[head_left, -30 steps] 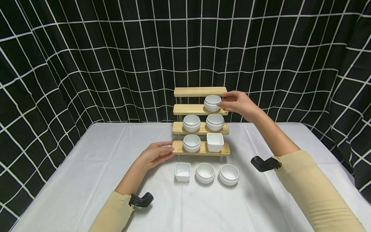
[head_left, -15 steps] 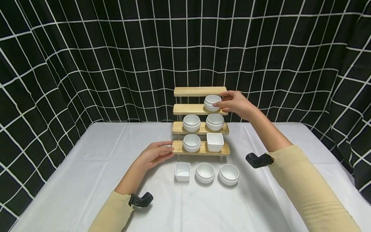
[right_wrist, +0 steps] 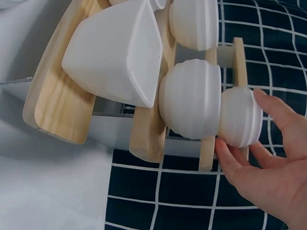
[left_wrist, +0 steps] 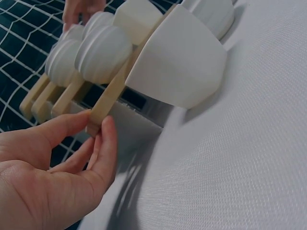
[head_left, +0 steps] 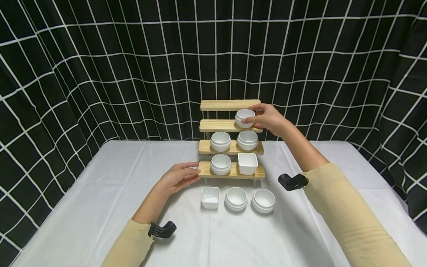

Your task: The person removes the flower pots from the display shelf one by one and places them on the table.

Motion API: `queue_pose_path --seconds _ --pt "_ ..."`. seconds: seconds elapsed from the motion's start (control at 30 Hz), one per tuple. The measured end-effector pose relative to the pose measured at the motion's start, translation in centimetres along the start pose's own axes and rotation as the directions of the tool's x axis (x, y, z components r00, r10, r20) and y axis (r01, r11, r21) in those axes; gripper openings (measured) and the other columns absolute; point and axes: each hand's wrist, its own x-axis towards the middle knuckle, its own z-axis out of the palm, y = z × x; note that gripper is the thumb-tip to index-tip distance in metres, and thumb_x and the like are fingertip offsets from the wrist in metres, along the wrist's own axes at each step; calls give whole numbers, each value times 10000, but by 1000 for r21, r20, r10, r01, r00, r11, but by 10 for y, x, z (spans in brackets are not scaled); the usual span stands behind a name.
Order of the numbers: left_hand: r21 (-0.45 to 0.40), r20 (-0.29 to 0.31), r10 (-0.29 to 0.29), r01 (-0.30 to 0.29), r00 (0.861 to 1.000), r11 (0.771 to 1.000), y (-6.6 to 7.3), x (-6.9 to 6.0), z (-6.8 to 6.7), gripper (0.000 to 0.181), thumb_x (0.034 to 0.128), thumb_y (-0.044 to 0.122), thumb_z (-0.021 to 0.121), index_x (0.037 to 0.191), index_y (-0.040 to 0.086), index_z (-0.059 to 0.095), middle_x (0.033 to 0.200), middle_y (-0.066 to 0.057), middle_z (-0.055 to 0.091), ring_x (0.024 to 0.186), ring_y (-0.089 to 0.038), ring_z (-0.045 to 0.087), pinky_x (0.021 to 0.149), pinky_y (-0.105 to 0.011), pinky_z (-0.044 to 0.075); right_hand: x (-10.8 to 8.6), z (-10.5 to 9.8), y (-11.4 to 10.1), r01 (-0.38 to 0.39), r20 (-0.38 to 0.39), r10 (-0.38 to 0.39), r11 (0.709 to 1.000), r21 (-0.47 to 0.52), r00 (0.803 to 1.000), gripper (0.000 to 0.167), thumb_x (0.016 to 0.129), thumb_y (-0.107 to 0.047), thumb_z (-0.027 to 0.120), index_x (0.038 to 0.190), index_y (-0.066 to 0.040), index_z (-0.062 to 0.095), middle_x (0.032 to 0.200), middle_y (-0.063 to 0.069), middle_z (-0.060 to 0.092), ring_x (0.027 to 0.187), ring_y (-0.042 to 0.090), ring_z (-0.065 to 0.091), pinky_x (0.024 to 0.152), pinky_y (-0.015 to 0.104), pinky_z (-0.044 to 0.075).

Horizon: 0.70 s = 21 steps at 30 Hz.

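Table (head_left: 83, 207) bears four-step wooden rack (head_left: 230, 105). Left hand (head_left: 181, 178) pinches end of lowest step (head_left: 235, 171); right hand (head_left: 269, 118) grips round bowl (head_left: 243, 114) at right of third step (head_left: 215, 126) up. Four shelved dishes (head_left: 220, 141) fill lower two steps; three front dishes (head_left: 236, 200) seemingly left.

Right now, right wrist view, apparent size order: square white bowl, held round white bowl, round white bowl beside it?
Square white bowl
Unheld round white bowl
Held round white bowl
Nearness leaves true sizes unsure.
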Motion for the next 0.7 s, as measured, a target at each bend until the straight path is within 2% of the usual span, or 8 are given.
queue_pose_path --seconds 0.3,0.7 --pt "-2 8 2 -2 1000 1000 -1 1 -1 519 1034 -83 579 1527 -132 428 1101 -159 673 837 -108 730 854 -212 666 3 5 -2 -12 -35 12 1000 3 999 720 958 -145 778 1546 67 420 1371 209 482 1178 293 519 1191 504 509" --pt "2 3 0 0 1000 1000 -1 0 -1 515 1033 -81 583 1525 -126 438 1073 -146 683 830 -107 732 844 -211 668 3 6 -2 -10 -46 11 1000 16 999 702 957 -142 774 1535 68 435 1364 199 480 1173 284 510 1182 497 518"
